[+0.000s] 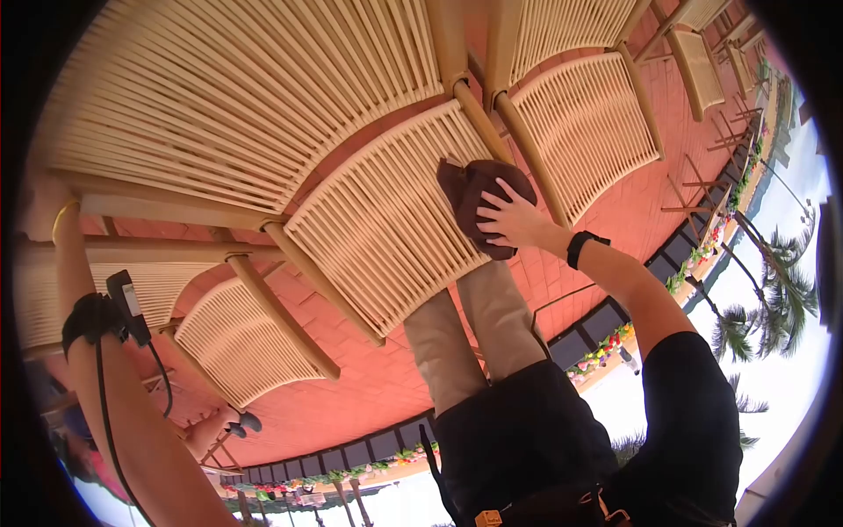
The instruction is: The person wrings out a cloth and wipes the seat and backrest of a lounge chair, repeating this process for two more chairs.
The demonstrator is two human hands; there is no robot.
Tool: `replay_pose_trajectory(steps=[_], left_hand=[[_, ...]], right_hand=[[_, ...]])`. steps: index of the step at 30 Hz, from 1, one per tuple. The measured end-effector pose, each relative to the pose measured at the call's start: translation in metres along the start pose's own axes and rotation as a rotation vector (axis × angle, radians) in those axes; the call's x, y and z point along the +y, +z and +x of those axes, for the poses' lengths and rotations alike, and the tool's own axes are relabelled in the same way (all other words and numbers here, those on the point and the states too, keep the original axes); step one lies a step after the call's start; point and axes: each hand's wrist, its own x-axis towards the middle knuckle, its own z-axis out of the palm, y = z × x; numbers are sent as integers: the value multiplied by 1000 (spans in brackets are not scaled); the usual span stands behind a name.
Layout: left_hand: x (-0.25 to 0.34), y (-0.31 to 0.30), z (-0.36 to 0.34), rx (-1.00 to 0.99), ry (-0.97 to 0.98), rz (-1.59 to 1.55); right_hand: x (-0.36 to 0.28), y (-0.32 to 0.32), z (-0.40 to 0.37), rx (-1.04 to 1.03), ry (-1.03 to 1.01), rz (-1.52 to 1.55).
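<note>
A dark brown cloth [474,198] lies bunched on the right side of a slatted chair seat [386,220]. My right hand [514,220] rests on top of it, its fingers spread and pressing it against the slats. Part of the cloth sticks out beyond my fingertips. My left hand [42,206] is at the far left, by the end of the chair's wooden frame [167,202]. Blur and the dark view edge hide its fingers, so I cannot see what they do. A yellow band circles that wrist.
The tall slatted backrest [263,79] rises behind the seat. Similar chairs stand close by, one on the right [587,123] and another on the left [250,338]. Red paving [369,386] lies underfoot. A person's foot [244,425] shows at lower left. A cable hangs from my left forearm.
</note>
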Motion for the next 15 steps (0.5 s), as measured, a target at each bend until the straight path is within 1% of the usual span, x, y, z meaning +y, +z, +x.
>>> replay_pose_trajectory(steps=[1, 2, 4, 5, 7, 9, 11, 13, 14, 15], left_hand=[[0, 1, 1, 0, 7, 1], [0, 0, 3, -6, 23, -5], [-3, 2, 3, 7, 24, 22], [-6, 5, 7, 8, 31, 32], [-13, 7, 11, 5, 35, 50], [-22, 9, 19, -9, 44, 70], [-27, 10, 23, -10, 53, 90], [-35, 9, 29, -21, 54, 123], [-38, 9, 31, -29, 56, 134], [-40, 11, 35, -36, 63, 146]], right_hand=[[11, -12, 26, 6, -23, 8], [23, -20, 59, 89, 37, -52], [34, -43, 125, 333, 210, -99], [26, -52, 147, 355, 309, -50], [-5, -39, 161, 384, 405, 71], [-42, 3, 132, 313, 209, 113], [-76, 29, 75, 106, -23, 229], [-91, 42, 28, -118, -150, 298], [-87, 52, 27, -121, -155, 295], [-79, 66, 32, -132, -206, 366]])
